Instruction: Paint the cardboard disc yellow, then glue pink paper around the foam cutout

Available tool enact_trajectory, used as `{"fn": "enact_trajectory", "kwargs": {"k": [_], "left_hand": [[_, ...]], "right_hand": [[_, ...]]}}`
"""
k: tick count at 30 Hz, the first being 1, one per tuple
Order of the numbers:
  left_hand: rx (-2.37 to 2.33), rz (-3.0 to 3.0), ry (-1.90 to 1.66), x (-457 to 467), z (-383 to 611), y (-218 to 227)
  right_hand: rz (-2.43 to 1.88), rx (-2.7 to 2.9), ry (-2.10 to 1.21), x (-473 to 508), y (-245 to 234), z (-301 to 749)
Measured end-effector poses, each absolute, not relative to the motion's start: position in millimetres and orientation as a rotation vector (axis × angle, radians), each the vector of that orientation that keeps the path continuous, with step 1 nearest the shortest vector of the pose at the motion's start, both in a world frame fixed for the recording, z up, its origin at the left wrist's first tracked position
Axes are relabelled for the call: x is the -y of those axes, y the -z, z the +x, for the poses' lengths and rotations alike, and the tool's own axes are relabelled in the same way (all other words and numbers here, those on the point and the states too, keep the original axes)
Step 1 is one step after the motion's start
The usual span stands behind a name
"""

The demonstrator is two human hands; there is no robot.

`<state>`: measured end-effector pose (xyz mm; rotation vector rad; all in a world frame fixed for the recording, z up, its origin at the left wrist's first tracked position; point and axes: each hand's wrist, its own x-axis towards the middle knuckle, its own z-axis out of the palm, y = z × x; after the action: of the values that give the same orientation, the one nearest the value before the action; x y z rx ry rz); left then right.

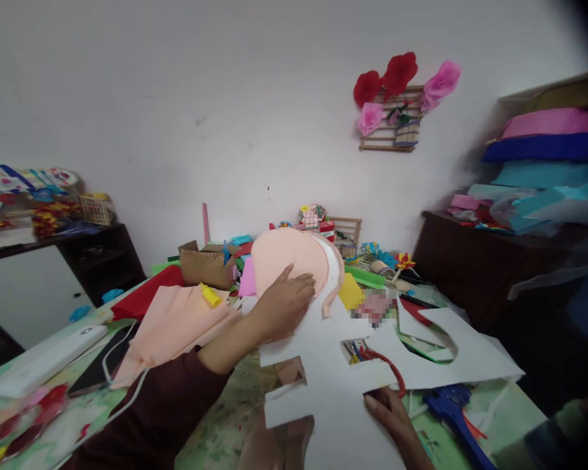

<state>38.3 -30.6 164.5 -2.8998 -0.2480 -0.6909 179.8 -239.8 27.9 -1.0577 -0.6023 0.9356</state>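
Peach cloth sheet (174, 323): loose and crumpled on the table, left of the left fingers.
Left hand (281, 305): flat, fingers close together, pressing on the round peach fabric piece (289, 258).
White figure-shaped card cutout (333, 385): under those fingers, held up off the table.
Progress: my read is that peach covers only the round top; arms and body are bare white.
Right hand (389, 410): clamped on the cutout's lower edge, fingertips hidden.
Blue plastic glue gun (451, 405): lying just right of the right fingers.
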Motion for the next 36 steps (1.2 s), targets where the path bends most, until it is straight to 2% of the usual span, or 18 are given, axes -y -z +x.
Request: {"fn": "enact_trajectory", "kwargs": {"k": [13, 22, 36], "left_hand": [[0.083, -2.908, 0.577, 45.4, 53.3, -169.6], [-0.07, -2.857, 0.707, 41.5, 57.6, -163.4], [0.229, -2.871, 0.749, 50.2, 54.9, -167.6]], "right_hand": [[-1.18, 0.597, -0.884, 242.1, -22.9, 186.5], [-1.204, 0.572, -0.872, 242.7, -19.1, 186.9], [-1.137, 0.582, -0.896, 243.5, -20.9, 184.0]]}}
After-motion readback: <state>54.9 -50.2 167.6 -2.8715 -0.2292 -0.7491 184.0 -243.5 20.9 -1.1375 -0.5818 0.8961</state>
